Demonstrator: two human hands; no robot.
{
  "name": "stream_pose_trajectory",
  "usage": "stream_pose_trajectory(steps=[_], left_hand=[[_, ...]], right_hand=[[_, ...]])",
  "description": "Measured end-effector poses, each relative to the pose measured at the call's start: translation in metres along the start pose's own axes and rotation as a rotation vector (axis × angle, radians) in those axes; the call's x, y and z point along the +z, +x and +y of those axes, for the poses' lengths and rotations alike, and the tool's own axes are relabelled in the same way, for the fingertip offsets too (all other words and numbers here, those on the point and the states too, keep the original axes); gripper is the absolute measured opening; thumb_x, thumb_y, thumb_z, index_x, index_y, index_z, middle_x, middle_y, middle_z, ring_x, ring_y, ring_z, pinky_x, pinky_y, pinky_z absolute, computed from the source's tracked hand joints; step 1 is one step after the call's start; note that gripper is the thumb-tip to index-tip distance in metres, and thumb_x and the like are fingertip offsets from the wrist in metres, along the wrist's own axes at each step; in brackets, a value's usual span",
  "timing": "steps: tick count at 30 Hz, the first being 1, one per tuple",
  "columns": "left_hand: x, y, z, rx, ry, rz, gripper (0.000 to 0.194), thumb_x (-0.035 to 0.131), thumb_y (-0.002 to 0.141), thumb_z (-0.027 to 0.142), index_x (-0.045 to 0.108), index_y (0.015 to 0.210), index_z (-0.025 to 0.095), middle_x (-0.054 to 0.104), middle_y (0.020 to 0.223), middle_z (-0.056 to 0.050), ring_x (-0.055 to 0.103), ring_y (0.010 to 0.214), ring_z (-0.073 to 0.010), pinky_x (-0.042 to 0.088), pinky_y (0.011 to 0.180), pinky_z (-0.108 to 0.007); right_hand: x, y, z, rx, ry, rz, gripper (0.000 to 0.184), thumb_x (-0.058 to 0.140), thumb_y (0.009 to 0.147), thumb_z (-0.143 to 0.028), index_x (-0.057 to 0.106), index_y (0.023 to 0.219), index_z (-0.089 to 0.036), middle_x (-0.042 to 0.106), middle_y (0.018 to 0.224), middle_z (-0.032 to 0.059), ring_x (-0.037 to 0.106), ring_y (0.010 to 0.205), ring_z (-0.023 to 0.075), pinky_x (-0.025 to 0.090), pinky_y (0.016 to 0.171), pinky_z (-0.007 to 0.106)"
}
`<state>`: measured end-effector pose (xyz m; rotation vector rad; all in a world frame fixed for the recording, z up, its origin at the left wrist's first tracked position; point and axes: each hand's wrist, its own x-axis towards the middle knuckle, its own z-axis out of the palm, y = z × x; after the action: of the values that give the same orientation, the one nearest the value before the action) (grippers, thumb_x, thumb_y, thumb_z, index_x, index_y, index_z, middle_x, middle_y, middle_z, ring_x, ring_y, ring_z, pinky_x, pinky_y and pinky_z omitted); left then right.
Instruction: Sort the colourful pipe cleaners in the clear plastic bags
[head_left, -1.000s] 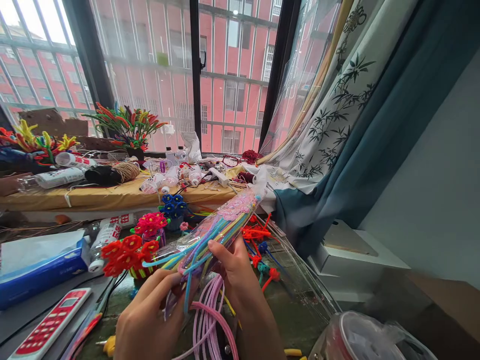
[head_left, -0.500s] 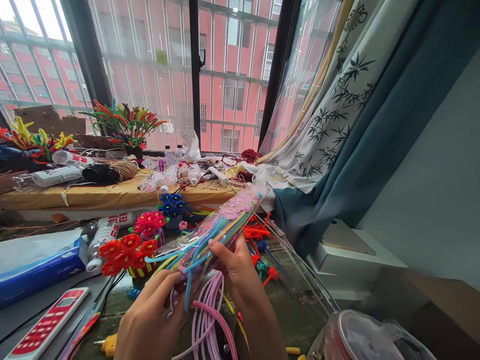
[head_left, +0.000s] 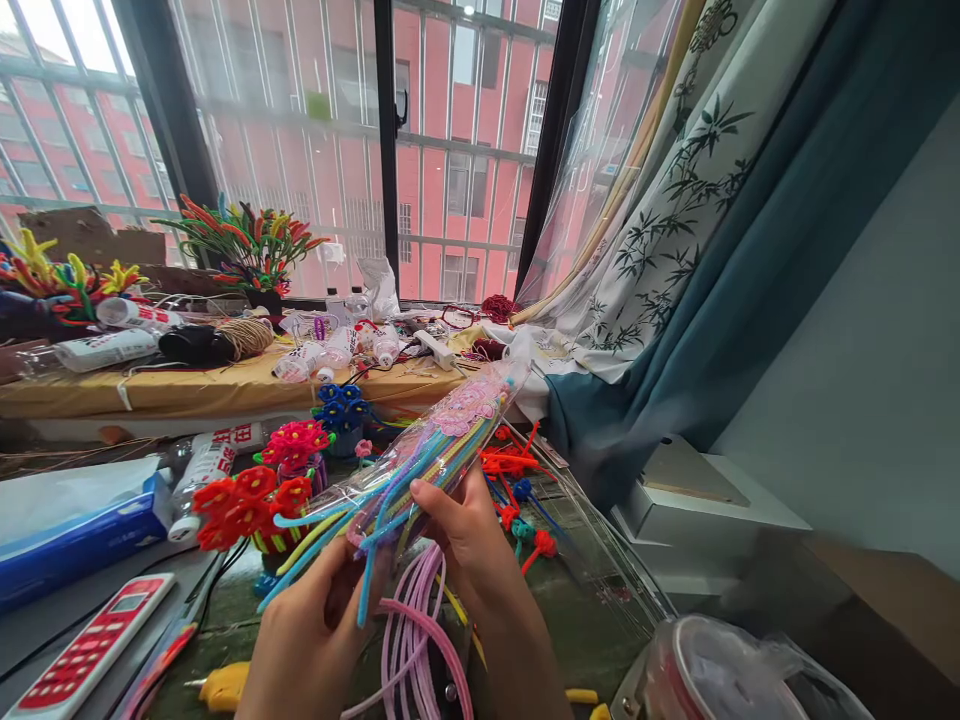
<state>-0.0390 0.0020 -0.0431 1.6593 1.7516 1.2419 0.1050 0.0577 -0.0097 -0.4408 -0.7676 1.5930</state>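
Observation:
My right hand [head_left: 469,535] grips a long clear plastic bag [head_left: 442,445] filled with pastel pipe cleaners, holding it slanted up to the right. My left hand [head_left: 307,630] pinches the loose ends of several blue, yellow and green pipe cleaners [head_left: 330,530] sticking out of the bag's lower opening. A bundle of pink pipe cleaners [head_left: 412,630] loops below both hands. Red pipe-cleaner flowers [head_left: 244,500] stand just left of my hands.
A blue tissue pack [head_left: 71,535] and a red-and-white remote [head_left: 86,655] lie at left. Glue bottles [head_left: 206,460], twine and flower crafts crowd the yellow sill [head_left: 225,390]. A clear lidded container [head_left: 720,670] sits at bottom right; curtains [head_left: 712,230] hang at right.
My left hand has drawn the pipe cleaner ends further down and left out of the bag. The right hand and bag stay nearly in place.

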Motion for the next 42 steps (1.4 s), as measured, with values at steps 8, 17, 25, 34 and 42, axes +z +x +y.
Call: stream_pose_trajectory(steps=[8, 17, 25, 34, 42], left_hand=[[0.006, -0.007, 0.014, -0.087, -0.269, 0.056, 0.048, 0.069, 0.072, 0.058, 0.066, 0.104, 0.023, 0.076, 0.093, 0.000, 0.068, 0.078, -0.0165, 0.055, 0.071, -0.020], [0.006, -0.009, 0.014, 0.035, -0.199, 0.171, 0.034, 0.064, 0.078, 0.051, 0.062, 0.096, 0.022, 0.068, 0.072, 0.003, 0.063, 0.060, -0.0122, 0.053, 0.057, -0.017], [0.021, -0.022, 0.052, -0.047, -0.169, 0.377, 0.022, 0.052, 0.085, 0.046, 0.058, 0.081, 0.025, 0.037, 0.047, 0.011, 0.028, 0.038, -0.0080, 0.025, 0.036, -0.020], [0.017, -0.017, 0.032, 0.323, 0.194, 0.383, 0.011, 0.050, 0.090, 0.030, 0.054, 0.082, 0.025, 0.047, 0.049, 0.012, 0.040, 0.036, -0.0051, 0.036, 0.044, -0.014], [0.017, -0.022, 0.037, 0.342, 0.293, 0.416, 0.014, 0.050, 0.092, 0.034, 0.056, 0.085, 0.024, 0.052, 0.049, 0.012, 0.046, 0.036, -0.0047, 0.036, 0.046, -0.015]], right_hand=[[0.002, 0.000, -0.002, -0.029, 0.005, -0.033, 0.072, 0.076, 0.069, -0.017, 0.038, 0.129, -0.026, 0.072, 0.095, -0.0021, 0.069, 0.098, 0.0196, 0.049, 0.100, 0.037], [-0.001, 0.002, -0.002, 0.001, 0.005, -0.006, 0.064, 0.079, 0.070, -0.020, 0.043, 0.123, -0.024, 0.072, 0.093, -0.0012, 0.066, 0.111, 0.0228, 0.050, 0.100, 0.038], [-0.007, 0.008, -0.001, 0.015, 0.076, 0.055, 0.066, 0.085, 0.065, -0.022, 0.048, 0.119, -0.023, 0.073, 0.090, -0.0015, 0.071, 0.088, 0.0209, 0.059, 0.078, 0.032], [-0.006, 0.015, 0.009, 0.008, 0.182, 0.209, 0.071, 0.089, 0.052, -0.018, 0.050, 0.111, -0.022, 0.073, 0.083, -0.0030, 0.070, 0.077, 0.0171, 0.056, 0.065, 0.025], [-0.009, 0.021, 0.016, 0.006, 0.239, 0.260, 0.073, 0.087, 0.046, -0.014, 0.051, 0.109, -0.022, 0.073, 0.083, -0.0031, 0.069, 0.070, 0.0151, 0.056, 0.061, 0.025]])
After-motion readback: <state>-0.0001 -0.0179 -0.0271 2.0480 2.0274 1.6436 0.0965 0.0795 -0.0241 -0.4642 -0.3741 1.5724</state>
